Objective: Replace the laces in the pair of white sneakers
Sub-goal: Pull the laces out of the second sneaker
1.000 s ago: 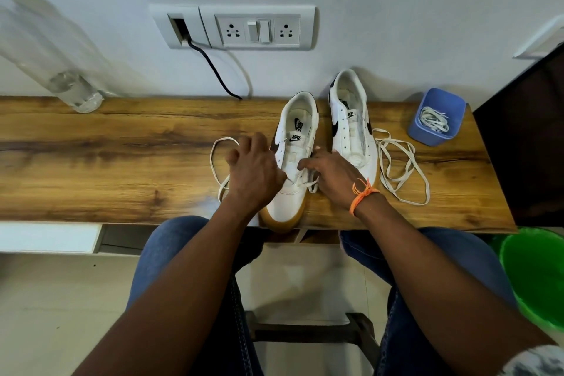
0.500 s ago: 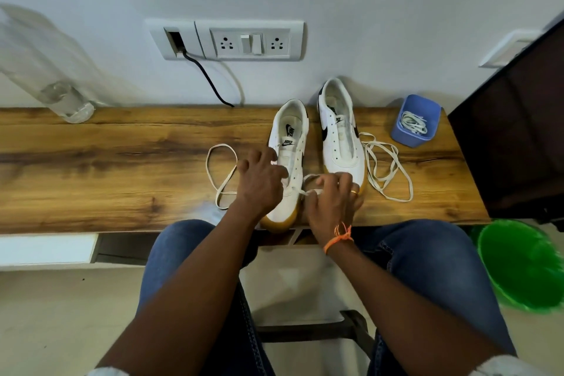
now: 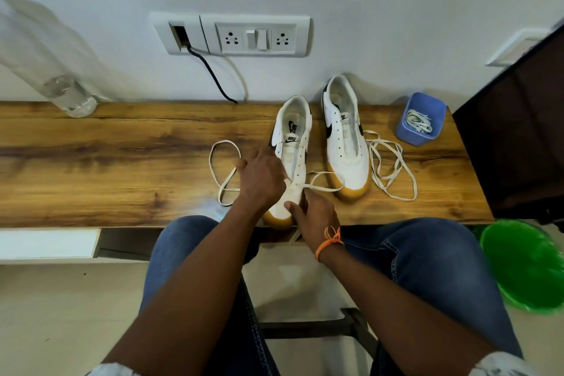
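Two white sneakers with gum soles stand on the wooden shelf [image 3: 122, 162], toes toward me. The left sneaker [image 3: 294, 143] has a cream lace [image 3: 225, 168] in its lowest eyelets, one end looping out to the left, the other running right across to the other shoe's toe. My left hand [image 3: 262, 180] grips the lace at the shoe's left side. My right hand [image 3: 314, 217] holds the sneaker's toe, pinching the lace there. The right sneaker [image 3: 345, 143] has no lace; a loose lace [image 3: 393, 168] lies beside it.
A blue cup [image 3: 421, 122] with bundled laces stands at the shelf's far right. A clear bottle [image 3: 67, 94] stands far left. A wall socket panel [image 3: 253, 36] with a black cable is behind. A dark panel [image 3: 525, 137] and green bin [image 3: 525, 265] lie right.
My right hand has slid back toward the shelf's front edge, down to the left sneaker's toe. The lace end now stretches right across to the other shoe. The view shifted slightly.
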`<action>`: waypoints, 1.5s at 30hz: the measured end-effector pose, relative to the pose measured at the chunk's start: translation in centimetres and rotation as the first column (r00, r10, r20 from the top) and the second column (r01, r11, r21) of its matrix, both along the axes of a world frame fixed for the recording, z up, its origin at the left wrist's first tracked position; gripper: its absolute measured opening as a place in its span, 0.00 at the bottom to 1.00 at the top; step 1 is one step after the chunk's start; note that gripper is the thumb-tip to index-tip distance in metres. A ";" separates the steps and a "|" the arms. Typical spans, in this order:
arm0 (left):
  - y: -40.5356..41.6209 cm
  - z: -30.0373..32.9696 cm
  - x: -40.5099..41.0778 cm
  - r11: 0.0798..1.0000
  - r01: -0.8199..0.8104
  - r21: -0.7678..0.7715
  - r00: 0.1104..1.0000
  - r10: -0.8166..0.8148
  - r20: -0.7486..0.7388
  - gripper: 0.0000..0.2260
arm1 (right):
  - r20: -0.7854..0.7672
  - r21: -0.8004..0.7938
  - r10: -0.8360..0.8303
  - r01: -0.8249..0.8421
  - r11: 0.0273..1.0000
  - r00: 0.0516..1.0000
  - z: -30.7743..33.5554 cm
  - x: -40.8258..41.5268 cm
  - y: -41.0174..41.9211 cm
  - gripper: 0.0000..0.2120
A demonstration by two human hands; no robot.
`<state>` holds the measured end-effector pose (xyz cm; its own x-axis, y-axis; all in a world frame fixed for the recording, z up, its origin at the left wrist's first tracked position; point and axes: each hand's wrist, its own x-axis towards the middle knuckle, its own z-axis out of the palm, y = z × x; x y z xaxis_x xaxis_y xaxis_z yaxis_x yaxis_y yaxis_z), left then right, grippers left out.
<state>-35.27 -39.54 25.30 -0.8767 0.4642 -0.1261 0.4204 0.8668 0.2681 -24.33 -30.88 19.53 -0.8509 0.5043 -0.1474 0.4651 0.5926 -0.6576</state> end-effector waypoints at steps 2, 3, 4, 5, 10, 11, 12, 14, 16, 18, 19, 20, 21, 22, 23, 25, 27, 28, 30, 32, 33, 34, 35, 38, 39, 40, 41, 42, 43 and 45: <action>-0.5 0.9 -0.5 0.982 -0.175 0.071 0.985 0.175 0.014 0.09 | -0.005 -0.008 -0.006 0.006 1.000 1.000 -0.1 0.0 0.1 0.15; -1.0 1.3 -0.9 0.950 -0.295 0.107 0.956 0.293 0.031 0.08 | -0.009 -0.014 -0.011 0.011 1.000 1.000 -0.1 -0.1 0.2 0.15; -1.6 1.7 -1.4 0.902 -0.412 0.132 0.911 0.410 0.046 0.08 | -0.010 -0.014 -0.008 0.008 1.000 1.000 -0.1 -0.1 0.3 0.15; -2.4 2.0 -1.7 0.852 -0.506 0.137 0.862 0.502 0.063 0.08 | 0.000 -0.013 -0.003 0.003 1.000 1.000 0.0 -0.1 0.4 0.16; -2.9 2.2 -0.8 0.904 -0.426 0.028 0.904 0.427 -0.016 0.14 | 0.037 -0.015 0.025 -0.024 1.000 0.999 -0.1 -0.2 0.7 0.15; -2.3 2.0 -0.4 0.951 -0.303 0.055 0.949 0.307 -0.074 0.14 | 0.039 -0.008 0.027 -0.027 1.000 0.999 -0.1 -0.2 0.7 0.15; -1.8 1.8 -0.1 0.986 -0.155 0.067 0.977 0.163 -0.136 0.13 | 0.041 0.000 0.028 -0.028 1.000 0.999 -0.1 -0.3 0.6 0.15; -0.8 1.0 0.2 0.995 0.097 0.009 0.979 -0.094 -0.182 0.11 | 0.047 0.009 0.029 -0.030 1.000 0.998 0.0 -0.4 0.5 0.16; -0.4 -0.1 0.4 0.982 0.170 -0.084 0.971 -0.182 -0.155 0.11 | 0.044 0.011 0.044 -0.044 0.999 0.998 0.1 -0.5 0.4 0.18; -0.1 -0.9 0.4 0.972 0.179 -0.153 0.971 -0.199 -0.129 0.12 | 0.042 0.002 0.044 -0.044 0.999 0.998 0.1 -0.6 0.5 0.19; -0.1 -1.1 0.3 0.967 0.189 -0.170 0.969 -0.212 -0.126 0.12 | 0.041 -0.005 0.037 -0.037 0.999 0.998 0.1 -0.5 0.3 0.19; 0.1 -1.2 0.0 0.967 0.196 -0.163 0.969 -0.217 -0.121 0.11 | 0.044 -0.002 0.033 -0.033 0.999 0.998 0.1 -0.6 0.5 0.19; 0.0 -1.0 -0.2 0.974 0.184 -0.128 0.975 -0.198 -0.103 0.10 | 0.047 -0.005 0.028 -0.028 1.000 0.999 0.1 -0.5 0.4 0.20; 0.0 -0.6 -0.4 0.991 0.126 -0.054 0.989 -0.130 -0.074 0.09 | 0.049 -0.007 0.022 -0.022 1.000 0.999 0.1 -0.5 0.3 0.19; -0.2 -0.3 -0.7 0.999 0.019 0.043 0.999 -0.017 -0.036 0.08 | 0.048 -0.011 0.022 -0.021 1.000 0.999 0.1 -0.5 0.3 0.19; -0.9 0.4 -1.3 0.945 -0.248 0.213 0.968 0.247 0.029 0.07 | 0.042 -0.015 0.021 -0.021 1.000 0.999 0.2 -0.6 0.4 0.17; -2.1 1.4 -2.0 0.844 -0.467 0.263 0.881 0.470 0.055 0.06 | 0.046 -0.019 0.016 -0.015 1.000 0.999 0.4 -0.5 0.4 0.17; -2.8 1.8 -2.5 0.814 -0.527 0.244 0.845 0.532 0.049 0.06 | 0.044 -0.018 0.016 -0.015 1.000 0.999 0.5 -0.5 0.4 0.17; -3.7 2.1 -2.9 0.817 -0.556 0.156 0.827 0.562 0.008 0.08 | 0.041 -0.021 0.014 -0.014 1.000 0.999 0.6 -0.3 0.4 0.17; -3.6 2.0 -2.5 0.852 -0.521 0.059 0.851 0.524 -0.048 0.08 | 0.051 -0.025 0.021 -0.020 1.000 0.998 0.8 -0.3 0.5 0.18; -3.2 2.1 -2.1 0.881 -0.472 0.039 0.878 0.473 -0.071 0.10 | 0.054 -0.023 0.025 -0.023 0.999 0.998 0.9 -0.3 0.4 0.18; -2.7 2.1 -1.8 0.920 -0.390 0.035 0.915 0.392 -0.098 0.13 | 0.055 -0.018 0.026 -0.025 1.000 0.998 1.0 -0.4 0.4 0.18; -2.2 2.0 -1.5 0.961 -0.274 0.037 0.952 0.276 -0.132 0.16 | 0.059 -0.017 0.024 -0.023 1.000 0.998 0.9 -0.5 0.4 0.18; -1.1 1.1 -0.9 0.996 0.093 -0.005 0.985 -0.093 -0.144 0.14 | 0.050 -0.004 0.024 -0.024 1.000 0.998 0.9 -0.6 0.4 0.18; -0.9 0.5 -0.8 0.988 0.150 -0.032 0.983 -0.152 -0.101 0.14 | 0.049 -0.002 0.026 -0.026 1.000 0.998 0.9 -0.6 0.4 0.18; -0.7 0.0 -0.6 0.982 0.180 -0.063 0.981 -0.184 -0.063 0.14 | 0.052 0.007 0.029 -0.030 1.000 0.998 0.8 -0.6 0.4 0.17; -0.5 -0.4 -0.4 0.977 0.195 -0.090 0.979 -0.199 -0.045 0.14 | 0.056 0.013 0.032 -0.033 0.999 0.998 0.8 -0.7 0.4 0.17; -0.3 -0.7 -0.3 0.975 0.200 -0.101 0.978 -0.205 -0.044 0.14 | 0.060 0.017 0.030 -0.031 0.999 0.998 0.8 -0.7 0.4 0.17; -0.1 -0.8 -0.3 0.977 0.193 -0.094 0.979 -0.198 -0.044 0.12 | 0.063 0.017 0.025 -0.026 1.000 0.998 0.8 -0.7 0.3 0.17; 0.0 -0.8 -0.7 0.991 0.133 -0.014 0.991 -0.133 -0.003 0.08 | 0.055 0.007 0.021 -0.021 1.000 0.998 0.7 -0.8 0.3 0.18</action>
